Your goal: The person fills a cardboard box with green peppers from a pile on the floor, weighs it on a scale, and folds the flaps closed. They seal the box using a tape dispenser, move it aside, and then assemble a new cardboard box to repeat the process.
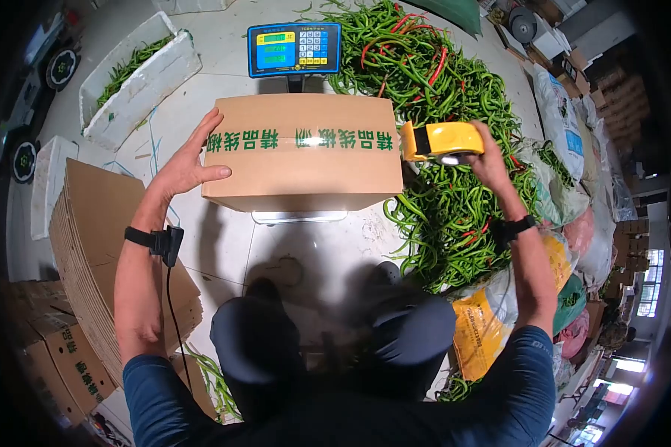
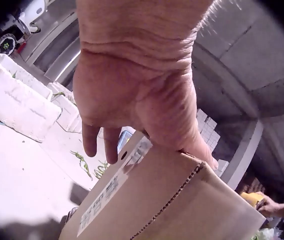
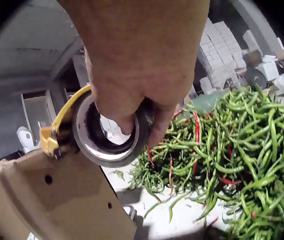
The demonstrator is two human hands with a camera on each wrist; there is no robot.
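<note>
A closed cardboard box (image 1: 302, 175) with green printing sits on a scale, whose blue display (image 1: 294, 50) stands behind it. My left hand (image 1: 190, 160) rests against the box's left end, thumb over the top edge and fingers extended. In the left wrist view the palm of that hand (image 2: 137, 100) lies over the box corner. My right hand (image 1: 492, 160) grips a yellow tape dispenser (image 1: 451, 138) at the box's right end. The right wrist view shows the tape roll (image 3: 109, 132) with fingers through its middle, and the dispenser's front edge close to the box's end.
A large heap of green and red chili peppers (image 1: 455, 223) covers the floor on the right. Flattened cartons (image 1: 101, 223) are stacked at the left, near a white foam box (image 1: 142, 86) with peppers. Filled sacks (image 1: 559, 119) line the far right.
</note>
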